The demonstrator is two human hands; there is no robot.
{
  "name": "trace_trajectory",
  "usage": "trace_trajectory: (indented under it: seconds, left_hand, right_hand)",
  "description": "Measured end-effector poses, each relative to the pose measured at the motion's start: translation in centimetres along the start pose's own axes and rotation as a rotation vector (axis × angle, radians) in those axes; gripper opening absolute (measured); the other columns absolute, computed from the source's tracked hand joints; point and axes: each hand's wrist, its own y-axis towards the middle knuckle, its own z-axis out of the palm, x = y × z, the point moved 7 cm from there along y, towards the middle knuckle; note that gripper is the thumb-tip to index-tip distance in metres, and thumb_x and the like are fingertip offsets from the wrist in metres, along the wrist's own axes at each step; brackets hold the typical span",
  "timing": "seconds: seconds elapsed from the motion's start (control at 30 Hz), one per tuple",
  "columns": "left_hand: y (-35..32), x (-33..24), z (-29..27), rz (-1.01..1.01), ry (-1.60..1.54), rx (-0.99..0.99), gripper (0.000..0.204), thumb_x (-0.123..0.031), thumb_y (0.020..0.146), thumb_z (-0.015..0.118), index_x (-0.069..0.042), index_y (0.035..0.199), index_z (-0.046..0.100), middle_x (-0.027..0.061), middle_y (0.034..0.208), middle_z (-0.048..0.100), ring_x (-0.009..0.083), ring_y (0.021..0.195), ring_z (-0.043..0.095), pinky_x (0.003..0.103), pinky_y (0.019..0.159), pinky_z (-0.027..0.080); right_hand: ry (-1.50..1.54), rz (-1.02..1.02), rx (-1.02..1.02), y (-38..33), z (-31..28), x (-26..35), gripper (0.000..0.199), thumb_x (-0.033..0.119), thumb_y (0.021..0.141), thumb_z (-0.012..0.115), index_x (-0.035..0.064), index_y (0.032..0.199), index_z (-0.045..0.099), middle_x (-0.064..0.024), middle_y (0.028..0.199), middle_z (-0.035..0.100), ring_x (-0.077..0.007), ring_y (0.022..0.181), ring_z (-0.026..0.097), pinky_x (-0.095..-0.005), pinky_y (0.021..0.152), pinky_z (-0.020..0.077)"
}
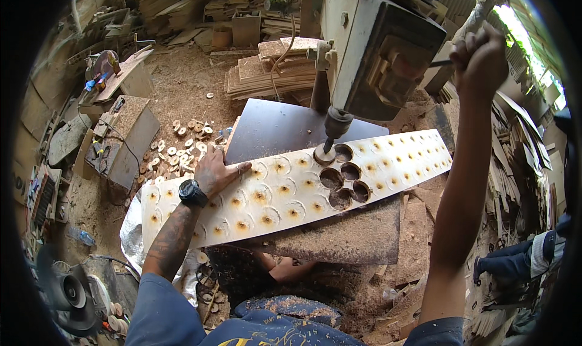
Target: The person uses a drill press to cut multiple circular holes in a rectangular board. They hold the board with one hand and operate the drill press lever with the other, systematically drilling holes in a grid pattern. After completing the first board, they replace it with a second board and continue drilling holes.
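Sawdust-strewn workshop, pale ring-scorched plywood strip [285, 191], 4 holes

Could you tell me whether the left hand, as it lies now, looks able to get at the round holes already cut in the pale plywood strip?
Probably yes: the left hand rests flat on the pale plywood strip, and bare board lies between it and the round cut holes; only the drill bit stands close above them.
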Motion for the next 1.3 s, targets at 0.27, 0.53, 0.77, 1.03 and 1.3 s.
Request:
trace_trajectory:
  seconds: [0.27,0.53,0.77,1.03,1.3]
  left_hand:
    - [-0.1,5.3,-0.6,0.053,0.041,0.146,0.074,-0.074,0.084,0.065,-0.001,0.095,0.067,0.0165,0.088,0.067,0.0314,0.081,0.065,0.044,0.072,0.052]
    - [-4.8,13.9,-3.3,-0.091,0.014,0.084,0.066,-0.065,0.08,0.07,0.001,0.078,0.074,0.024,0.072,0.068,0.0366,0.068,0.068,0.047,0.065,0.052]
    - [-5.2,12.2,-3.4,-0.124,-0.067,0.1,0.061,-0.061,0.081,0.068,0.0,0.08,0.075,0.0248,0.066,0.066,0.037,0.067,0.07,0.047,0.064,0.054]
    - [-5.3,10.9,-4.3,-0.202,0.047,0.185,0.061,-0.06,0.083,0.065,0.0,0.087,0.075,0.0274,0.074,0.068,0.0405,0.075,0.072,0.048,0.072,0.056]
    - [-5.9,10.0,-4.7,-0.22,0.014,0.164,0.06,-0.059,0.083,0.066,0.0,0.095,0.075,0.0283,0.084,0.07,0.0423,0.085,0.071,0.048,0.078,0.055]
  right_hand:
    - [0.145,-0.164,0.061,-5.6,-3.7,-0.2,0.041,0.022,0.095,0.042,0.0149,0.061,0.02,0.0002,0.051,0.016,-0.0129,0.046,0.013,-0.0313,0.047,0.0199]
    - [0.349,-0.308,0.267,-9.6,-6.3,-2.7,0.049,0.032,0.101,0.044,0.0163,0.06,0.023,0.0006,0.051,0.018,-0.014,0.05,0.013,-0.0341,0.055,0.0234]
    - [0.388,-0.316,0.248,-10.7,-6.8,-3.4,0.053,0.037,0.1,0.044,0.0183,0.055,0.022,0.002,0.05,0.015,-0.0138,0.05,0.012,-0.034,0.057,0.0221]
    - [0.399,-0.309,0.15,-10.4,-6.4,-3.1,0.053,0.04,0.098,0.043,0.019,0.054,0.021,0.0023,0.05,0.015,-0.0135,0.049,0.012,-0.0334,0.055,0.0187]
    - [0.38,-0.303,0.169,-9.9,-6.0,-2.6,0.052,0.041,0.095,0.044,0.0186,0.055,0.02,0.0018,0.051,0.014,-0.0139,0.051,0.01,-0.0338,0.054,0.0148]
